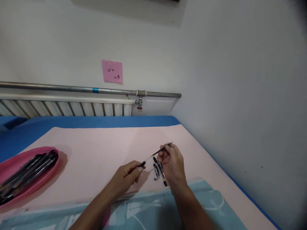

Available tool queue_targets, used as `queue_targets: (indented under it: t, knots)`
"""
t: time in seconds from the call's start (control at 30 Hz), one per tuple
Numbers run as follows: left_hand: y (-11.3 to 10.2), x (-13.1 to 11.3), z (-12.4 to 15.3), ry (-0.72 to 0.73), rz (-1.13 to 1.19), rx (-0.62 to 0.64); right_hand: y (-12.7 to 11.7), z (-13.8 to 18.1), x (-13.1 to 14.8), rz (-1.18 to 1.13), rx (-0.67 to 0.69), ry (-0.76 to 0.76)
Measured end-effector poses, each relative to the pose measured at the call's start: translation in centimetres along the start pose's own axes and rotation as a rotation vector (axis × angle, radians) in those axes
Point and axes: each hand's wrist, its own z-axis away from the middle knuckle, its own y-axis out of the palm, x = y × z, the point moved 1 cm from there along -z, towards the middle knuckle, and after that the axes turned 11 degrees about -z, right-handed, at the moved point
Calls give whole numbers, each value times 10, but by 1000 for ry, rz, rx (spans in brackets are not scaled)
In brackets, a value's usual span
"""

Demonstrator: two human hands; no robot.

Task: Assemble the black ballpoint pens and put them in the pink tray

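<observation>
My left hand (130,172) pinches a short black pen part (142,164), most of it hidden by the fingers. My right hand (171,159) grips a thin pen refill (158,151), dark with a yellow band and a pale tail, its pointed end up and to the right. The refill's pale end meets the black part in my left hand; whether it sits inside cannot be made out. Just under my right hand lie several black pen parts (156,171) on the pink cloth, with a small shiny clear piece beside them.
A pink bowl (57,159) full of black pens stands at the left. Pink cloth (91,143) covers the blue-edged table, with a blue patterned cloth (144,210) along the near side. A wall (240,95) borders the right; pipes and a radiator (72,108) stand behind.
</observation>
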Motion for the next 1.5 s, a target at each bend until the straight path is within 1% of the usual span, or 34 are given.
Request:
queue_targets:
  t: [0.23,0.5,0.6,0.7,0.8,0.87,0.97,1.0,1.03,1.1,1.17,1.2,1.27,1.33,1.4,1.5]
  knots:
    - [2,4,-2,-30,84,-2,0,1,0,-3,11,21]
    - [1,0,1,-96,283,40,0,1,0,6,33,32]
    - [0,2,0,-88,257,49,0,1,1,25,40,30]
    - [-2,4,-2,-82,151,33,0,1,3,111,68,-5]
    - [-3,4,-2,-75,30,10,-1,5,2,295,155,-19]
    - [-2,3,-1,-84,16,8,-1,8,-4,413,236,48]
    - [-2,2,-2,-89,61,0,-1,12,-13,552,387,200]
    - [-3,2,-2,-86,78,-9,-1,13,-14,591,422,226]
    - [-3,3,-3,-84,96,-19,-1,12,-13,626,433,226]
    - [-5,6,-4,-89,128,-36,-3,10,-7,710,391,154]
    - [-6,8,-5,-100,152,-46,-5,7,3,909,352,53]
    - [-6,9,-5,-103,158,-44,-7,7,7,1061,373,26]
    - [-6,9,-5,-112,163,-39,-9,10,13,1412,484,30]
    - [-7,8,-5,-121,161,-39,-11,15,15,1702,610,60]
    - [-7,6,-4,-127,152,-39,-11,21,14,1883,682,77]
    - [-7,6,-4,-128,144,-37,-10,25,10,2022,701,88]
